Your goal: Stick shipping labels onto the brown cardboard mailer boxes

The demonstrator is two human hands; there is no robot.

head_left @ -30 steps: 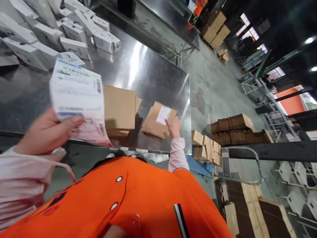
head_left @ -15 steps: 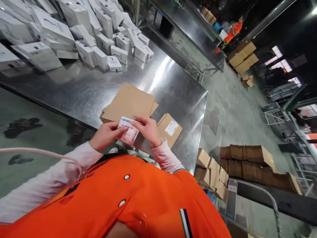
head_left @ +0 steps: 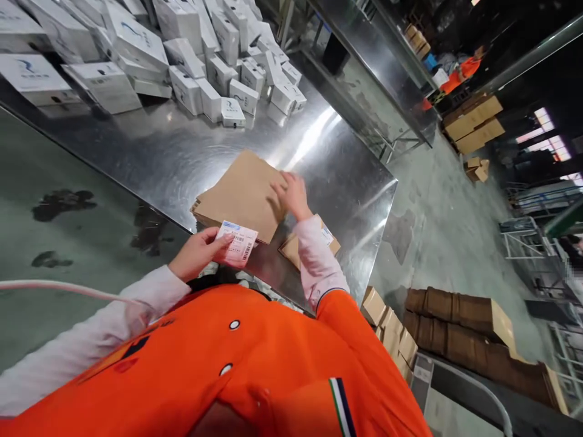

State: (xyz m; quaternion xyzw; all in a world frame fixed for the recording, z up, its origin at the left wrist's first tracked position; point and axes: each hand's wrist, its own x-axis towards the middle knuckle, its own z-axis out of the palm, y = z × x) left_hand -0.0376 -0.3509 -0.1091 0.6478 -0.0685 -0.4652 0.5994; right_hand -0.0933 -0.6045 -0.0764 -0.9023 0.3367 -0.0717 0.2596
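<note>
The left hand (head_left: 195, 252) is holding a label (head_left: 241, 247); the right hand (head_left: 295, 195) is touching the mailers (head_left: 241, 193) on their right, its grip unclear.

Over the near edge of the bench (head_left: 350, 182), the left hand (head_left: 195, 252) pinches a printed label (head_left: 239, 247) — the right hand (head_left: 294, 195) touches a cardboard stack (head_left: 241, 194) — white boxes (head_left: 136, 42) heap toward the left end.

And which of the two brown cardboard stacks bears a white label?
The smaller stack, partly hidden by the right sleeve; its white label shows, while the larger stack is plain on top.
</note>
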